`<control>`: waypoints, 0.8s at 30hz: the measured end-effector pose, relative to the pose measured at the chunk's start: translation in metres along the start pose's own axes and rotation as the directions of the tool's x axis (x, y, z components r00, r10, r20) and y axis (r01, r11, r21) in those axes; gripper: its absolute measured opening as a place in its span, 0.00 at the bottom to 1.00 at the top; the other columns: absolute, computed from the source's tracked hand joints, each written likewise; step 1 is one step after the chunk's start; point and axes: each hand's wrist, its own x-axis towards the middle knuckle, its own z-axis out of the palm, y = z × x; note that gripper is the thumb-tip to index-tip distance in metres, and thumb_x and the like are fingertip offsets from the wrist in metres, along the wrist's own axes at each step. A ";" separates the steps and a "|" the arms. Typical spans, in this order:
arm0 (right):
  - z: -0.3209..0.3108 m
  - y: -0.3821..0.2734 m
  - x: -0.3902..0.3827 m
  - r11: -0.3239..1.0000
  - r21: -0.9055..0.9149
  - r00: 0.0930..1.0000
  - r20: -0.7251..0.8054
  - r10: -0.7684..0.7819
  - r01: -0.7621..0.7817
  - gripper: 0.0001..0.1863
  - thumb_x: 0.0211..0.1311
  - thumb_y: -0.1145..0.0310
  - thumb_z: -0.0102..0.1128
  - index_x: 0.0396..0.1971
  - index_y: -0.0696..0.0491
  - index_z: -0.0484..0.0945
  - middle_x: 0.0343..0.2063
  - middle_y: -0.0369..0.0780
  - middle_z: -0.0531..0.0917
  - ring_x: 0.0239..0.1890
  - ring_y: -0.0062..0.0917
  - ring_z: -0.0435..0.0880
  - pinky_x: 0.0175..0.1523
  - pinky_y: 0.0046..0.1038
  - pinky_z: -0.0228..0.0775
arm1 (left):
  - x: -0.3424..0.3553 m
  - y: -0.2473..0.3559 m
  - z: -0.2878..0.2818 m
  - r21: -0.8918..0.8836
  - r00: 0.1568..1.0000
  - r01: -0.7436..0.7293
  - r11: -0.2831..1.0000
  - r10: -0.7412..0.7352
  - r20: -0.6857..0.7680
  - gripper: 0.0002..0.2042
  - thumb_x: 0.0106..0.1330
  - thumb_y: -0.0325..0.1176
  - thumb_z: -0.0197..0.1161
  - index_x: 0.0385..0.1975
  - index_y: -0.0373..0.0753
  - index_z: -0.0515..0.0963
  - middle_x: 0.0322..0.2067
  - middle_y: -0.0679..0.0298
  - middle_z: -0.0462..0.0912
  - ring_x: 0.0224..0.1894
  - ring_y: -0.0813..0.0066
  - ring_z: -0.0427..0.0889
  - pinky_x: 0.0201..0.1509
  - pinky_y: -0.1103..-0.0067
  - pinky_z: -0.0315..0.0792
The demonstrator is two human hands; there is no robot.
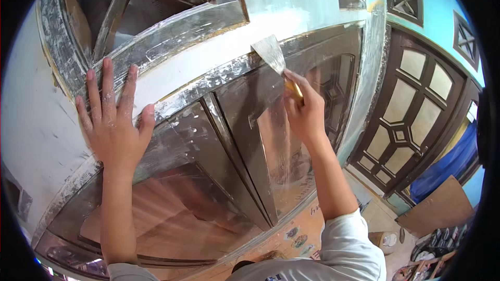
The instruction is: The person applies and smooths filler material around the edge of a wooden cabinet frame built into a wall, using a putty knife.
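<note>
Door frame (224, 74): mottled, apparently unfinished

Head view. Location: before me, its top rail running between the window frame (187, 30) above and brown double doors (242, 117) below. Condition: dark stretches, judged done; white flecks and patches, judged left, plentiful near my left hand (115, 125). That hand: fingers spread wide at the window frame's lower corner, holding nothing. My right hand (306, 108): fingers closed round a yellow-handled scraper (270, 55), blade at the rail's upper edge; contact unclear.
</note>
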 end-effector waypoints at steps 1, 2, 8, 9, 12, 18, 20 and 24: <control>-0.006 -0.009 -0.006 1.000 0.021 1.000 0.003 -0.005 0.005 0.22 0.62 0.79 0.59 0.57 0.52 0.78 0.37 0.48 0.85 0.31 0.20 0.82 0.33 0.25 0.73 | 0.003 0.002 -0.004 -0.006 1.000 0.003 1.000 -0.003 0.009 0.30 0.64 0.49 0.59 0.70 0.62 0.67 0.75 0.70 0.55 0.77 0.59 0.52 0.75 0.50 0.48; -0.011 -0.011 0.004 1.000 -0.017 1.000 -0.016 -0.013 0.013 0.20 0.63 0.78 0.58 0.56 0.53 0.78 0.36 0.48 0.85 0.29 0.20 0.82 0.33 0.25 0.74 | 0.008 0.005 -0.007 0.000 1.000 0.000 1.000 0.000 0.014 0.30 0.64 0.49 0.59 0.70 0.62 0.67 0.75 0.69 0.55 0.77 0.59 0.52 0.75 0.49 0.48; -0.013 -0.038 0.045 0.996 -0.017 0.996 0.019 0.089 -0.089 0.16 0.66 0.76 0.59 0.54 0.53 0.78 0.32 0.46 0.85 0.23 0.22 0.80 0.32 0.24 0.72 | 0.010 0.010 -0.008 -0.015 1.000 0.004 1.000 -0.003 0.011 0.30 0.64 0.49 0.59 0.70 0.62 0.67 0.75 0.69 0.55 0.77 0.58 0.52 0.74 0.49 0.48; -0.013 -0.037 0.042 0.998 -0.005 0.998 0.009 0.065 -0.065 0.17 0.66 0.76 0.59 0.54 0.53 0.78 0.32 0.46 0.85 0.22 0.22 0.79 0.31 0.23 0.71 | 0.010 0.010 -0.008 -0.024 1.000 0.003 1.000 -0.003 0.011 0.30 0.64 0.49 0.59 0.70 0.62 0.67 0.75 0.69 0.55 0.77 0.59 0.52 0.75 0.49 0.48; -0.008 -0.041 0.008 0.990 -0.040 0.988 0.072 0.137 -0.134 0.19 0.65 0.76 0.58 0.56 0.52 0.77 0.34 0.46 0.85 0.24 0.23 0.80 0.32 0.24 0.71 | 0.008 0.003 -0.010 -0.022 1.000 0.001 1.000 -0.001 0.001 0.30 0.64 0.49 0.58 0.70 0.63 0.67 0.75 0.69 0.55 0.77 0.59 0.52 0.75 0.50 0.47; 0.002 -0.060 0.039 0.980 -0.039 0.979 0.051 0.197 -0.195 0.20 0.65 0.78 0.55 0.57 0.51 0.76 0.36 0.44 0.85 0.24 0.23 0.78 0.34 0.24 0.71 | -0.001 -0.007 -0.013 -0.073 0.996 -0.075 0.994 0.079 0.049 0.32 0.64 0.49 0.58 0.71 0.55 0.65 0.76 0.68 0.52 0.78 0.58 0.49 0.75 0.48 0.44; 0.007 -0.059 0.018 0.988 0.038 0.988 0.051 0.147 -0.149 0.20 0.65 0.79 0.55 0.57 0.53 0.76 0.38 0.44 0.85 0.26 0.23 0.79 0.34 0.23 0.71 | -0.015 -0.024 -0.015 -0.040 0.997 -0.044 0.998 0.047 0.067 0.33 0.64 0.49 0.58 0.72 0.55 0.64 0.76 0.68 0.52 0.78 0.56 0.48 0.75 0.46 0.43; 0.026 -0.036 -0.037 0.995 0.067 0.997 0.020 -0.075 0.073 0.21 0.65 0.80 0.55 0.58 0.54 0.76 0.48 0.44 0.85 0.32 0.20 0.83 0.36 0.20 0.72 | -0.038 -0.095 -0.020 0.007 0.999 0.025 1.000 -0.025 -0.046 0.32 0.67 0.51 0.55 0.73 0.56 0.62 0.77 0.66 0.50 0.78 0.51 0.46 0.73 0.42 0.41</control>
